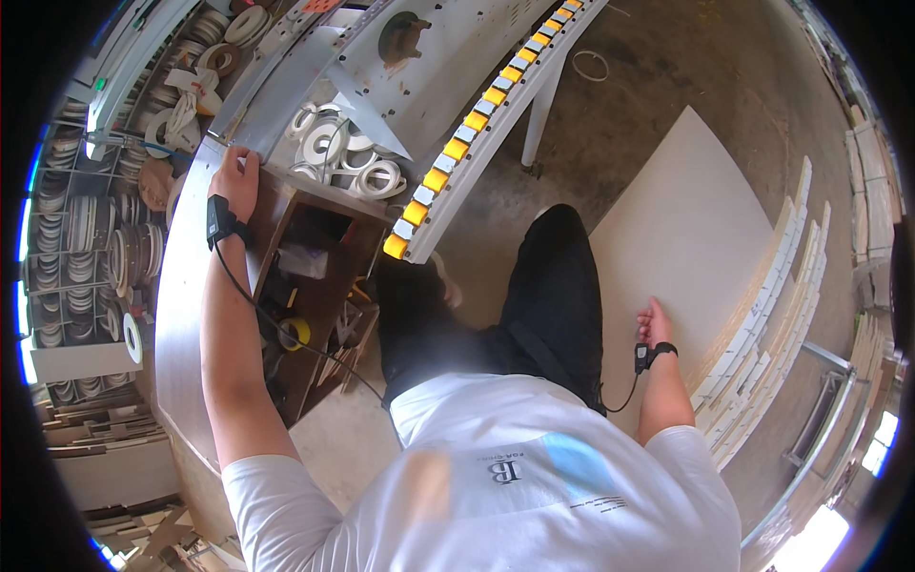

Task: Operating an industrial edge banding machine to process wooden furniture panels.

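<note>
My left hand [236, 183] rests on the corner of a pale bench top [186, 315], beside a dark wooden cabinet. Its fingers are bent over the surface, and no item shows in them. My right hand [654, 326] hangs at my side with its fingers loosely bent and nothing visible in it. Below that hand a large pale board [686, 210] lies low near the floor. Black bands with small boxes and cables are strapped round both wrists. Just beyond my left hand, several white edging rolls [329, 143] lie in a heap.
A rail of yellow rollers [456, 150] slants away ahead of me on a leg. The open cabinet [315, 276] holds yellow tape [294, 334] and other items. Racks of rolls [71, 229] line the left. Long narrow strips [767, 334] are stacked at the right beside a metal rail [810, 448].
</note>
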Tool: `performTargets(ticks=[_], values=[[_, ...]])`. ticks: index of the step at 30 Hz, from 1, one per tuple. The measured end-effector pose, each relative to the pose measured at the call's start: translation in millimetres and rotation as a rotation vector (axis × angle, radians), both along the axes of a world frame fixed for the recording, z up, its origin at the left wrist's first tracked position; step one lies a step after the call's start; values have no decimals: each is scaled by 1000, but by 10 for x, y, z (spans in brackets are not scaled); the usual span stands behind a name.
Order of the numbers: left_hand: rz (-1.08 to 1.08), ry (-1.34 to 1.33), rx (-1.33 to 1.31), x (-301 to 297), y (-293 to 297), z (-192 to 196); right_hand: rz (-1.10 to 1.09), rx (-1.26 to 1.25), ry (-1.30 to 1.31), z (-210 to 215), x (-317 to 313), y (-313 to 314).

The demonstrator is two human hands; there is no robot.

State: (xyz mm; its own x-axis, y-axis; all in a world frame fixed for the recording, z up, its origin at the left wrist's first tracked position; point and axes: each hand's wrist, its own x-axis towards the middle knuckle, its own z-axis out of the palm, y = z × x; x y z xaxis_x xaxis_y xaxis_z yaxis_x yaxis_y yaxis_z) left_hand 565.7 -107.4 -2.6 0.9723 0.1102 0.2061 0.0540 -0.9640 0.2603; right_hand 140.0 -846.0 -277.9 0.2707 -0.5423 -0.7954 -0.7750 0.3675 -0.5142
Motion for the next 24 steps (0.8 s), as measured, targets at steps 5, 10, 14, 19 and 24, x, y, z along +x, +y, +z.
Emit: performTargets(ticks=[5, 10, 14, 19, 24], values=[[-2, 0, 7, 2, 2, 0, 59, -16, 9, 8, 7, -17], [-20, -21, 7, 21, 31, -42, 68, -35, 5, 30, 7, 10], [-27, -30, 3, 23, 72, -55, 71, -43, -3, 43, 28, 31], [-11, -20, -10, 25, 41, -39, 86, -15, -10, 12, -4, -17], [10, -13, -16, 31, 33, -39, 45, -18, 3, 8, -3, -5]])
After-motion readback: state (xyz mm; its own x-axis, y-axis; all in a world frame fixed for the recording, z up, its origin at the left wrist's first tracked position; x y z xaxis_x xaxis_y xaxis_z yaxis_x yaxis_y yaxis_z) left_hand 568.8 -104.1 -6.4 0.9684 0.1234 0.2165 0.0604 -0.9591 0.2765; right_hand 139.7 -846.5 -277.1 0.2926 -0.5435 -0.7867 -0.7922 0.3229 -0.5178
